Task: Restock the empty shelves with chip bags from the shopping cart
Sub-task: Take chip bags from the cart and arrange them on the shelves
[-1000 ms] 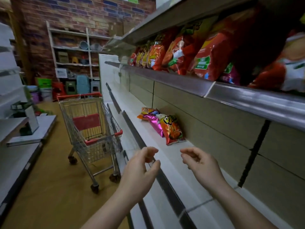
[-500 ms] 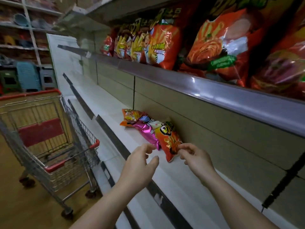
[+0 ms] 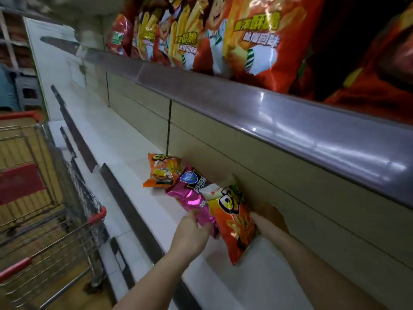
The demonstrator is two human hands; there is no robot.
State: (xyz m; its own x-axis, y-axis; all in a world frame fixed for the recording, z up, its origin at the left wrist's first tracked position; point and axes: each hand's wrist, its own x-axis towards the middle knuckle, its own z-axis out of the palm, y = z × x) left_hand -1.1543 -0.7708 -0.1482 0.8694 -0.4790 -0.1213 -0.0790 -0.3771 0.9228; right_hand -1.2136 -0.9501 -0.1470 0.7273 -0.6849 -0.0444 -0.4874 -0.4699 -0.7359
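My left hand [image 3: 190, 236] pinches the pink bag [image 3: 194, 198]; my right hand [image 3: 267, 222] grips the orange chip bag [image 3: 232, 222] against the back panel [image 3: 290, 198]; bare shelf [image 3: 257, 276] lies nearer me.

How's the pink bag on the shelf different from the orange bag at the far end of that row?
The pink bag is shiny magenta foil with a blue badge; the far orange bag is orange with a cartoon print. The left hand touches the pink bag, while no hand touches the far orange bag. Both are small snack bags on the white shelf.
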